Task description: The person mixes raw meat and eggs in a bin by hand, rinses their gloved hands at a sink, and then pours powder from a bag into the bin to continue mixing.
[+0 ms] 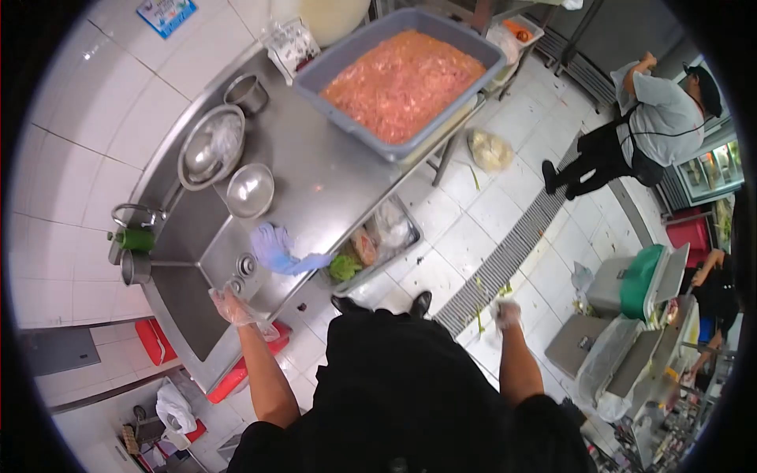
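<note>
Left hand [231, 306], in a thin clear glove, rests on the near edge of the steel worktop [315, 169], fingers loosely curled; looks empty, tho the glove film blurs it. Right hand [505, 314] hangs out over the floor, blurred, also gloved; can't tell if it holds anything. Nearest thing is the blue cloth [277, 251], just ahead of the left hand and slightly to its right, long axis running away to the right toward the worktop edge. Left hand much nearer; right is well apart. Small steel bowl [250, 190] beyond the cloth, grey tub of orange-pink mix [402, 79] further on.
</note>
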Available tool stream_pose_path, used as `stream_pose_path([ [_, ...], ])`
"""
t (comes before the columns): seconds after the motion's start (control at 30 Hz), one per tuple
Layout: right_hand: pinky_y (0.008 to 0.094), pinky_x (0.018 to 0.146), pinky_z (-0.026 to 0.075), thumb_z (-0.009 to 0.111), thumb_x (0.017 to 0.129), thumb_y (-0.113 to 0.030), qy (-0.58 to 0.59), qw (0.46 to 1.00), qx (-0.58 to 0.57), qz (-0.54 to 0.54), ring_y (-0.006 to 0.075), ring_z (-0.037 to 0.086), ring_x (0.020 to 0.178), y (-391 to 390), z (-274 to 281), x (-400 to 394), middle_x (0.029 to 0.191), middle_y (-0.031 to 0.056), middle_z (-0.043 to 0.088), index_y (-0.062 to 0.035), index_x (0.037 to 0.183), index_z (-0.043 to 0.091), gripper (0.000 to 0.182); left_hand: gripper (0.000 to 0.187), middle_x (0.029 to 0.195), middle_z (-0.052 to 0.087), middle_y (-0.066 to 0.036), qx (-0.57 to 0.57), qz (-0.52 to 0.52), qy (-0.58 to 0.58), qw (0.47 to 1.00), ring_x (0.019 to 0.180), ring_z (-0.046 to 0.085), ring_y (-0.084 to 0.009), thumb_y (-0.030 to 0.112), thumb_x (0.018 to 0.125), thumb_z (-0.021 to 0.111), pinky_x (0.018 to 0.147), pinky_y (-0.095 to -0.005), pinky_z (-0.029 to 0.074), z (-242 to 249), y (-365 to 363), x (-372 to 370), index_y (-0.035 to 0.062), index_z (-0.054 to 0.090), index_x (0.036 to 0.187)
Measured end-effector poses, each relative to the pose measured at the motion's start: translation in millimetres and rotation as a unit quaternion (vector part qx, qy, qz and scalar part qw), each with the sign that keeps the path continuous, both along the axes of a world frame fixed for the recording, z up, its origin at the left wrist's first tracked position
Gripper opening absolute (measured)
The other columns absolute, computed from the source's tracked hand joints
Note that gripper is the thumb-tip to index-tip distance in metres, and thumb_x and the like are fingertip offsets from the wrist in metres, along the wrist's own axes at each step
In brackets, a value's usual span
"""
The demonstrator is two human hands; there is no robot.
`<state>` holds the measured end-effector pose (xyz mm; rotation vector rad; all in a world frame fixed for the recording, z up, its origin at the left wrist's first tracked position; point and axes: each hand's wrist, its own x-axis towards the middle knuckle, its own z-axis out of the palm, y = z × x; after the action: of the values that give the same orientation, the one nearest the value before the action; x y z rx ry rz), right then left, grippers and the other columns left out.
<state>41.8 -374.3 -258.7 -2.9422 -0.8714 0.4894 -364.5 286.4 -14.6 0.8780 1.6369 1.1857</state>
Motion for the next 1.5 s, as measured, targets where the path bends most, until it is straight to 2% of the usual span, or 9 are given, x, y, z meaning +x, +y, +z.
stream_pose_path([
  [0.1,0.0506,0.075,0.05,0.063,0.068,-0.016,-0.036,0.991,0.119,-0.051,0.0379,0.064,0.084,-64.3,48.4,-52.5,0.08,0.0148,0.067,-0.0123,0.084,0.07,0.018,0.058,0.13,0.055,-0.011,0.066,-0.023,0.005,0.998,0.109,0.056,-0.0216,0.019,0.091,0.064,0.082,-0.0413,0.048,-29.1,29.4,7.0,0.0082,0.041,0.142],
  [0.17,0.0372,0.052,0.049,0.06,0.074,-0.011,-0.056,0.988,0.13,-0.06,0.0238,0.061,0.057,-111.6,25.1,-71.6,0.066,0.0105,0.065,-0.0066,0.083,0.07,0.013,0.04,0.11,0.062,-0.006,0.121,-0.048,0.029,0.991,0.086,0.058,-0.0123,0.017,0.092,0.063,0.068,-0.0239,0.048,-3.6,22.3,41.5,0.0025,0.056,0.129],
  [0.23,0.0288,0.036,0.038,0.047,0.085,-0.008,0.29,0.679,0.39,-0.551,0.0171,0.052,0.044,-123.8,-2.6,-72.6,0.054,0.0058,0.055,-0.0016,0.075,0.066,0.022,0.036,0.105,0.062,-0.005,0.155,-0.082,0.05,0.983,0.083,0.057,-0.0108,0.017,0.092,0.063,0.067,-0.0234,0.047,26.3,18.0,85.4,0.0028,0.058,0.125],
  [0.33,0.0286,0.035,0.037,0.049,0.086,-0.013,0.31,0.526,0.438,-0.659,0.0174,0.051,0.043,-87.7,48.4,-48.2,0.054,0.0075,0.054,-0.003,0.075,0.064,0.022,0.031,0.096,0.062,-0.003,0.178,-0.147,0.032,0.973,0.078,0.056,-0.0084,0.017,0.093,0.062,0.064,-0.0222,0.046,63.7,24.6,156.7,0.0029,0.062,0.12],
  [0.77,0.03,0.033,0.041,0.059,0.08,-0.008,0.092,0.588,0.588,-0.547,0.0165,0.049,0.039,-49.5,167.1,85.3,0.058,0.0045,0.048,-0.0102,0.079,0.044,0.016,0.03,0.08,0.066,-0.004,0.26,-0.303,0.117,0.909,0.07,0.06,-0.0165,0.027,0.09,0.062,0.067,-0.0317,0.05,135.5,186.3,420.6,0.0009,0.066,0.104],
  [0.97,0.0275,0.037,0.041,0.061,0.081,-0.008,0.082,0.552,0.516,-0.65,0.0143,0.048,0.046,-12.1,199.3,95.2,0.07,0.0028,0.051,-0.007,0.098,0.057,0.017,0.039,0.083,0.069,-0.011,0.128,-0.314,-0.137,0.931,0.079,0.065,-0.0242,0.034,0.086,0.065,0.075,-0.0373,0.05,73.5,291.9,463.9,-0.0022,0.066,0.1],
  [1.03,0.0276,0.037,0.037,0.063,0.085,-0.018,0.137,0.516,0.54,-0.651,0.0125,0.045,0.045,-14.8,187.1,105.1,0.064,-0.0014,0.046,-0.013,0.088,0.057,0.009,0.054,0.103,0.068,-0.02,0.173,-0.361,0.153,0.904,0.103,0.062,-0.0346,0.045,0.083,0.064,0.091,-0.0417,0.046,60.9,321.3,476.0,-0.0031,0.064,0.107],
  [1.37,0.0166,0.048,0.04,0.07,0.088,-0.022,0.213,0.566,0.645,-0.468,0.0045,0.05,0.059,98.2,238.9,270.4,0.076,-0.0036,0.054,-0.0129,0.095,0.062,0.014,0.084,0.134,0.05,-0.03,0.098,-0.302,0.262,0.911,0.127,0.047,-0.0412,0.046,0.075,0.072,0.107,-0.0423,0.036,127.8,340.9,552.8,-0.0027,0.044,0.137],
  [1.5,0.0203,0.05,0.038,0.068,0.09,-0.022,0.208,0.609,0.607,-0.467,0.005,0.047,0.058,188.5,272.1,366.3,0.072,-0.0043,0.053,-0.0077,0.101,0.064,0.018,0.086,0.128,0.054,-0.03,0.217,-0.167,0.34,0.9,0.122,0.052,-0.0408,0.041,0.071,0.079,0.104,-0.041,0.04,65.5,436.6,575.0,-0.0037,0.042,0.135],
])
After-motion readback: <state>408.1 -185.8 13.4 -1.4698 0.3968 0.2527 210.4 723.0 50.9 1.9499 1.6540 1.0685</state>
